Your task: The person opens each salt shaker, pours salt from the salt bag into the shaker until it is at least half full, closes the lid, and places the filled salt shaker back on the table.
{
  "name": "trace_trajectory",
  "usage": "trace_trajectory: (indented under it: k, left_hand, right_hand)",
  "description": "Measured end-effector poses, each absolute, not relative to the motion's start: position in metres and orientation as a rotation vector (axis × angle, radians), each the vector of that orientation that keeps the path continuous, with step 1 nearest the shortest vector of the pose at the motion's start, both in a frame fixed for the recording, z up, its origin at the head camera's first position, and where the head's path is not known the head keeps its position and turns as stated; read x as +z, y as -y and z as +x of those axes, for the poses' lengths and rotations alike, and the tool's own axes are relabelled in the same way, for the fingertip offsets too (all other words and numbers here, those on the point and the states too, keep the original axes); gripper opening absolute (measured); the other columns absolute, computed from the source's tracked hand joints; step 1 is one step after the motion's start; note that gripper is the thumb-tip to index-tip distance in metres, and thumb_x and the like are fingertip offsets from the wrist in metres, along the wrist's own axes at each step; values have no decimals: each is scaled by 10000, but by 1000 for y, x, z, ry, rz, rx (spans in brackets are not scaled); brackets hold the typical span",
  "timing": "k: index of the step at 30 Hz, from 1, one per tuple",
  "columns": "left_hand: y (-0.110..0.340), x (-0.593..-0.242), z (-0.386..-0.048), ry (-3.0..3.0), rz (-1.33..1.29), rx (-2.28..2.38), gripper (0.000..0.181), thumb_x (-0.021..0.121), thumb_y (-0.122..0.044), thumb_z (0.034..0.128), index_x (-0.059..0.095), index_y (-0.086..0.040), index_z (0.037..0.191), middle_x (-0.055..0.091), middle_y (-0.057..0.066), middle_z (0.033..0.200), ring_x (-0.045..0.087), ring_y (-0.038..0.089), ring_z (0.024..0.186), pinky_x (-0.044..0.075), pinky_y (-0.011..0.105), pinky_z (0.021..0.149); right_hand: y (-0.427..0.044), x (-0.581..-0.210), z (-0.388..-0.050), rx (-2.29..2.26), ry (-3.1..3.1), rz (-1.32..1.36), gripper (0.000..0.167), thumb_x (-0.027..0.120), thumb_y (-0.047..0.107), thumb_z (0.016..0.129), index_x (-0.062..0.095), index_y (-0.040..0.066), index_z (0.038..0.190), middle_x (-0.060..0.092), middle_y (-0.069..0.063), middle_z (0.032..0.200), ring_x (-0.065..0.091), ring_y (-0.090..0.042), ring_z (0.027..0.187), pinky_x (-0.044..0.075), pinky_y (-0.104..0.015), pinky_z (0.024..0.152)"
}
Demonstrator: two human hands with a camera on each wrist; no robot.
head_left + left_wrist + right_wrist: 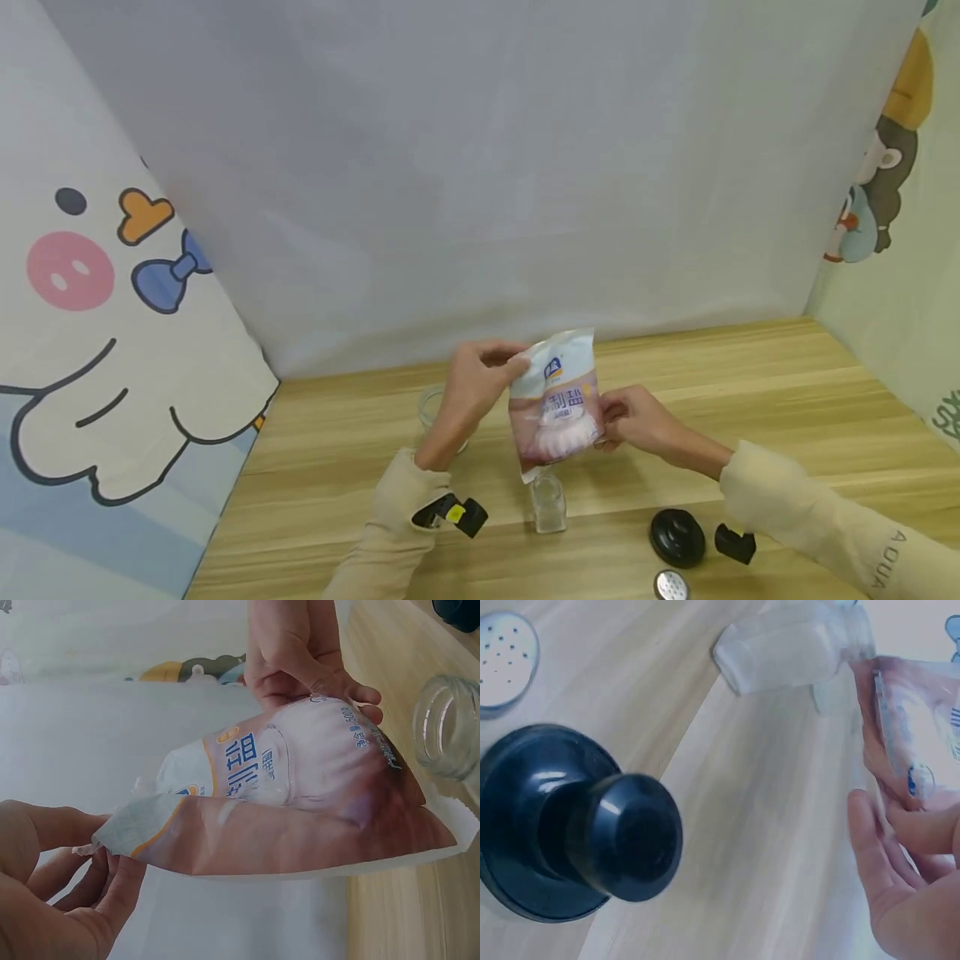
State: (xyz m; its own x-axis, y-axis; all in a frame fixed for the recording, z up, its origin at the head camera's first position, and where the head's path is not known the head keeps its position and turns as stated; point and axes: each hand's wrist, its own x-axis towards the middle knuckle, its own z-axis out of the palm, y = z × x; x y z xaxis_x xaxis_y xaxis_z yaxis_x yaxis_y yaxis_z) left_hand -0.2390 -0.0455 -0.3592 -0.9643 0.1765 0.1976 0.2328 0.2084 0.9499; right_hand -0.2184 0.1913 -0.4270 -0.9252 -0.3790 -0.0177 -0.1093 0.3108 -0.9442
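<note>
Just right of centre in the frame, the printed packet (557,408) hung tilted above the glass jar (550,510), its upper left edge pinched by the left hand (474,379), its lower right by the right hand (639,421); a slackened pinch might have dropped it, toppling the jar.

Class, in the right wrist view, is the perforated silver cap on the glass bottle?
No, the perforated silver cap lies on the table, apart from the glass bottle.
</note>
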Motion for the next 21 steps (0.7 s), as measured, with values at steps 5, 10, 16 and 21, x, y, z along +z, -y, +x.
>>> trace_trajectory:
  k: [5, 10, 16, 21]
  left_hand:
    - [47, -352, -232, 2303, -437, -1988, 132, 717, -83, 819, 743, -35, 939, 712, 65, 877, 645, 165, 763, 571, 312, 670]
    - [48, -346, -226, 2213, -427, -2061, 130, 745, -83, 796, 744, -24, 913, 714, 75, 852, 652, 176, 738, 570, 291, 652]
    - [49, -338, -216, 2175, -466, -2083, 130, 748, -91, 797, 745, -32, 912, 710, 81, 862, 644, 186, 771, 555, 280, 653]
    - [51, -336, -206, 2162, -551, -2100, 132, 729, -56, 794, 737, -22, 921, 704, 89, 852, 643, 197, 787, 559, 316, 678]
  right_hand:
    - [-200, -419, -212, -1744, -2359, -424, 249, 463, -147, 799, 569, -181, 1022, 647, -189, 866, 665, -280, 735, 600, -376, 657]
    - [-215, -404, -208, -1727, -2443, -446, 195, 535, -100, 850, 598, -144, 1029, 657, -196, 916, 667, -249, 744, 595, -396, 681]
    - [-232, -380, -202, -1658, -2568, -485, 141, 603, -29, 873, 638, -89, 996, 678, -177, 918, 677, -245, 744, 593, -339, 671]
    - [-243, -368, -190, -1619, -2616, -542, 92, 621, -7, 878, 649, -62, 946, 680, -142, 878, 673, -189, 728, 592, -319, 659]
